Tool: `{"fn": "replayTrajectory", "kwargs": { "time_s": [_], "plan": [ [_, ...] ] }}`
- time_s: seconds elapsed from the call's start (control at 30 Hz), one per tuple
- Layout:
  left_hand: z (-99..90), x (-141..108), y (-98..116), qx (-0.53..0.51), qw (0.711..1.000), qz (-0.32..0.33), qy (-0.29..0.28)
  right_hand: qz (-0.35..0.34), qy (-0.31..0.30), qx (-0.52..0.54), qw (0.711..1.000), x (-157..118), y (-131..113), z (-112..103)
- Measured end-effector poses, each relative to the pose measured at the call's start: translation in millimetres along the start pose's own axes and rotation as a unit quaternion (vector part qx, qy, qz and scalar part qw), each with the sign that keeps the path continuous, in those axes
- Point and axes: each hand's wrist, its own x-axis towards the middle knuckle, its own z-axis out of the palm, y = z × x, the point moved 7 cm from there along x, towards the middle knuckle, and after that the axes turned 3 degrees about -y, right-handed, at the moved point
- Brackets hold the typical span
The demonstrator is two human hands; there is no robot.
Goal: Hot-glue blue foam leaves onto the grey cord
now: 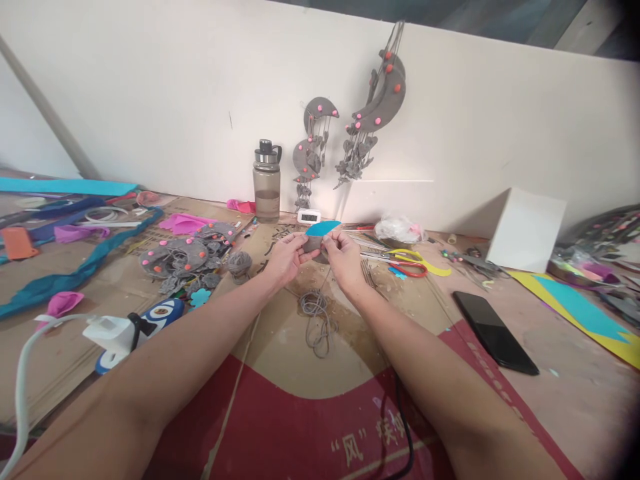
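Both of my hands meet over the middle of the cardboard-covered table. My left hand [291, 257] pinches the left side of a blue felt piece [323, 229] that lies against a grey felt piece [314, 245]. On the other side, my right hand [343, 253] grips the same pieces between thumb and fingers. The fingers cover much of the grey piece, so its full outline is hidden. Below my hands, a loose tangle of grey yarn [320, 327] rests on the cardboard. A ball of grey yarn [240, 265] sits to the left.
Grey crescents with pink dots [175, 257] lie at left, and similar hangings [383, 100] are on the white wall. A water bottle [267, 187] and small digital clock [309, 217] stand behind. Scissors [413, 263] and a phone [495, 332] lie right; a power strip [163, 313] is left.
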Motion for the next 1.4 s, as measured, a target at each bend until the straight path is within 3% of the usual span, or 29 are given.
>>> {"fn": "replayTrajectory", "kwargs": {
  "time_s": [0.1,0.17,0.23,0.37,0.47,0.63,0.83,1.1,1.27,1.4],
  "plan": [
    [-3.6,-0.1,-0.4,0.048,0.998,0.024,0.041,-0.002,0.023,-0.028,0.999,-1.0,-1.0,-2.4],
    [-7.6,-3.3,4.8,0.142,0.983,0.068,0.09,0.002,0.046,-0.048,0.998,-1.2,0.4,-5.7],
    [-6.1,-9.9,17.1,0.291,0.937,0.143,0.127,0.006,0.065,-0.068,0.996,-1.8,1.2,-8.2],
    [15.0,-25.7,37.3,0.528,0.79,0.287,0.124,0.001,0.068,-0.097,0.993,-5.6,-4.8,-6.3],
    [21.2,-29.1,41.0,0.563,0.757,0.311,0.114,-0.02,0.05,-0.117,0.992,-9.6,-14.6,-0.8],
    [20.3,-25.3,41.7,0.538,0.776,0.314,0.098,-0.05,0.017,-0.136,0.989,-11.3,-25.0,5.5],
    [14.9,-16.3,34.6,0.448,0.864,0.225,0.056,-0.067,0.009,-0.124,0.99,-9.8,-27.1,4.9],
    [21.0,-14.6,31.5,0.285,0.949,0.134,0.02,-0.049,0.031,-0.098,0.993,-5.6,-23.8,-5.2],
    [22.1,-10.0,27.2,0.265,0.956,0.127,-0.004,-0.042,0.023,-0.125,0.991,-3.0,-19.7,-7.7],
    [24.4,-11.0,33.3,0.327,0.933,0.147,-0.003,-0.053,0.018,-0.151,0.987,-2.9,-21.2,-8.8]
  ]
}}
